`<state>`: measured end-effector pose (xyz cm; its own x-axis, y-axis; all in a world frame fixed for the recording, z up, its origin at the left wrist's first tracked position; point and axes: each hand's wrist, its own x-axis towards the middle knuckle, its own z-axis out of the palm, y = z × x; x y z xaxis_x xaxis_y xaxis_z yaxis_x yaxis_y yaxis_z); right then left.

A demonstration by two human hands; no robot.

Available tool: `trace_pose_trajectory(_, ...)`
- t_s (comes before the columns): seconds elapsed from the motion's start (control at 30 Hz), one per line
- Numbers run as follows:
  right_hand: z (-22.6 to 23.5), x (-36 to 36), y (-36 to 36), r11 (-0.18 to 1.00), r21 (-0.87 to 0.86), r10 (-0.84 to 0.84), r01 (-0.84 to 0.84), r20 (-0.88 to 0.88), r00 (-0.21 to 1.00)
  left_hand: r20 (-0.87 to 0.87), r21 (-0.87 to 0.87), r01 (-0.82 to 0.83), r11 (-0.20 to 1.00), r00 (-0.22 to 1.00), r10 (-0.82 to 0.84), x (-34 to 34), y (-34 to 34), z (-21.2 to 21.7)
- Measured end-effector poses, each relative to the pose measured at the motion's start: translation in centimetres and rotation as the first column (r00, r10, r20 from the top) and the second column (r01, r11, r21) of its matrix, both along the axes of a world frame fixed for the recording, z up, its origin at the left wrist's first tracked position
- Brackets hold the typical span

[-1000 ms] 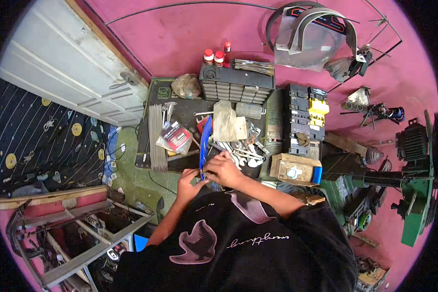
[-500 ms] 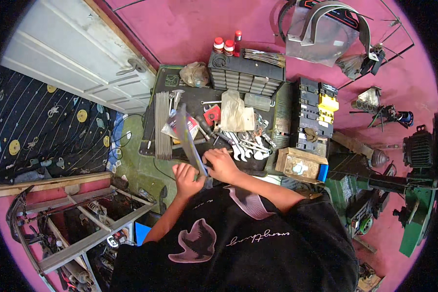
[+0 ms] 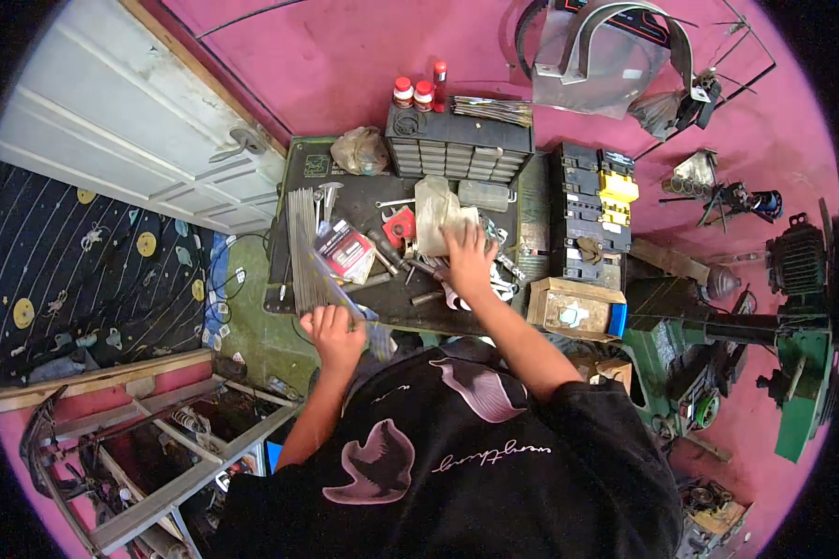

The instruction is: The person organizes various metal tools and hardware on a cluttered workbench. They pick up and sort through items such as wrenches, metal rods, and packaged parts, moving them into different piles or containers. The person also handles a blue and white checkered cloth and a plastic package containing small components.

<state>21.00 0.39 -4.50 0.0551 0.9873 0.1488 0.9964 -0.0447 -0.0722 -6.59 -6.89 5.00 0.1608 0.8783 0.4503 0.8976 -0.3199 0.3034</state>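
Observation:
My left hand is closed around a long, flat, flexible-looking strip, pale with blue and yellow marks; motion blur hides its exact kind. It slants up across the table's near left part, beside a bundle of long thin grey rods. My right hand is spread over the tools, fingers apart and slightly blurred. Beneath and around it lie several wrenches and a crumpled pale plastic bag. Between the hands are a red and white packet, a red square thing and a dark cylindrical tool.
A dark drawer cabinet stands at the table's back, with red-capped white bottles on top. Black and yellow cases and an open cardboard box are at the right. A green machine stands farther right; a metal frame lies left.
My right hand has left the strip and reached forward and right over the wrenches and plastic bag. My left hand keeps the strip, slightly lower and left.

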Motion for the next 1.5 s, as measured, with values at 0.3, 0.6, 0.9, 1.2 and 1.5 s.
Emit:
trace_pose_trajectory(0.3,-0.8,5.4,7.3,0.962,-0.246,0.159,-0.119,0.151,0.976,-0.051,-0.052,0.157,0.986,0.986,-0.159,2.4,6.8,-2.6)
trace_pose_trajectory(0.6,1.5,12.3,2.3,0.941,0.057,-0.332,0.335,-0.06,0.942,-0.063,-0.219,0.106,0.97,0.991,-0.122,3.1,9.1,-5.5)
trace_pose_trajectory(0.9,2.4,5.0,-0.5,0.962,0.013,-0.268,0.273,-0.163,0.95,-0.051,-0.248,0.131,0.96,0.988,-0.147,3.4,9.1,-6.3)
trace_pose_trajectory(1.2,-2.3,-2.8,0.8,0.901,-0.426,-0.017,0.079,0.148,0.989,-0.1,-0.43,0.158,0.889,0.97,-0.221,3.1,6.3,-7.6)
trace_pose_trajectory(1.5,-3.1,-3.0,1.6,0.91,-0.408,0.031,0.076,0.248,0.968,-0.091,-0.421,0.134,0.897,0.978,-0.189,1.1,5.5,-7.6)
